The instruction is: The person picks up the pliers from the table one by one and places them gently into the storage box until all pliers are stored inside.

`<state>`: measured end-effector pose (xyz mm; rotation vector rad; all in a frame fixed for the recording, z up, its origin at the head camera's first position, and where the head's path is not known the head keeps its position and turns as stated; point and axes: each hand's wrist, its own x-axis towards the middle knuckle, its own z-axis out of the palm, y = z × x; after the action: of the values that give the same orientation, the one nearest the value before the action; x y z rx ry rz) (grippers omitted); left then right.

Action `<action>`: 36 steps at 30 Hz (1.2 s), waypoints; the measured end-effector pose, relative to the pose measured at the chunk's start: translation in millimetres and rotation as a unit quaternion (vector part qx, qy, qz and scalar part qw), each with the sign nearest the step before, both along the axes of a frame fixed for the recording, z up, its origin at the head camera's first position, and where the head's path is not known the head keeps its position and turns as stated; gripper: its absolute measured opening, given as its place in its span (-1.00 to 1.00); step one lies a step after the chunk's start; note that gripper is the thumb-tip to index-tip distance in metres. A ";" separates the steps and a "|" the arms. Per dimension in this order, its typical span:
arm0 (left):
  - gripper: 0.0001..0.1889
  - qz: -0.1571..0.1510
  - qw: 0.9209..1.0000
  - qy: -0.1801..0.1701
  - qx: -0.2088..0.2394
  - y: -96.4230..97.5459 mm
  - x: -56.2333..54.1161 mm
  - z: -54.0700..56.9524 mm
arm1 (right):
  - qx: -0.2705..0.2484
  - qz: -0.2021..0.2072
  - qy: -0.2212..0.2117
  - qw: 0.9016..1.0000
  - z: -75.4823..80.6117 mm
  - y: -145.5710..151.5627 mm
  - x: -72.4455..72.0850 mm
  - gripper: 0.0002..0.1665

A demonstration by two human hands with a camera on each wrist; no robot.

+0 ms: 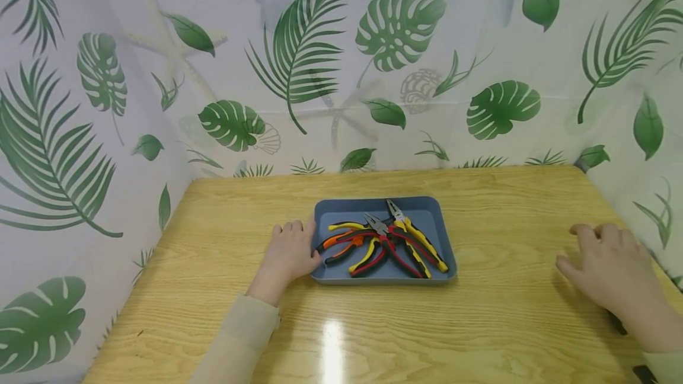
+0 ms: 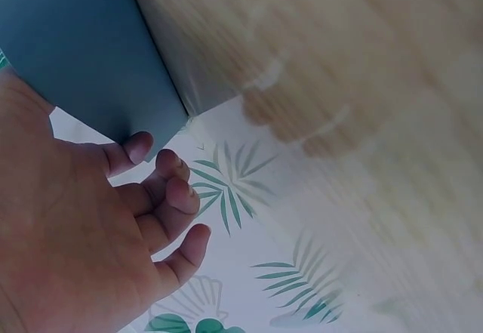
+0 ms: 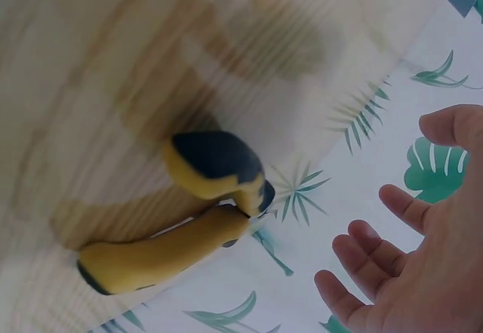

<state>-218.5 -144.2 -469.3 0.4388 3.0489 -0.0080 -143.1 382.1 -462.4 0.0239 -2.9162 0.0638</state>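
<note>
A blue-grey rectangular tray [image 1: 439, 224] lies on the wooden table, holding several pliers [image 1: 392, 245] with red-black, yellow-black and orange-black handles, piled across each other. My left hand [image 1: 288, 252] is at the tray's left side, fingers against its outer wall; in the left wrist view its fingers are loosely bent beside the tray corner [image 2: 98, 53], and the thumb is mostly hidden. My right hand [image 1: 613, 268] is over the table's right side, fingers loosely bent and holding nothing. Near it in the right wrist view are yellow-and-black plier handles [image 3: 162, 254]; their jaws cannot be made out.
Around the wooden table [image 1: 224, 212] hangs a white cloth [image 1: 331, 153] printed with green leaves, at the back and both sides. A dark object [image 1: 644, 374] shows at the lower right edge, partly cut off.
</note>
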 end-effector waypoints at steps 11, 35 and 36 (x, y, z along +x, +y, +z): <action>-0.31 0.001 1.000 0.001 -0.003 -0.3 -0.5 0.1 | 0.019 -0.019 -0.005 1.000 -9.1 9.4 4.2 -0.26; -0.33 -0.001 1.000 -0.001 -0.001 -0.2 0.4 -0.5 | -0.021 -0.105 -0.125 0.986 -21.5 37.4 12.9 -0.14; -0.33 -0.001 1.000 0.000 0.000 -0.1 0.6 -0.3 | -0.020 -0.108 -0.128 0.986 -21.8 38.4 13.5 -0.13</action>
<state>-218.0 -144.3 -469.6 0.4413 3.0479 -0.0088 -129.6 420.4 -484.2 -0.3292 -3.1523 0.0957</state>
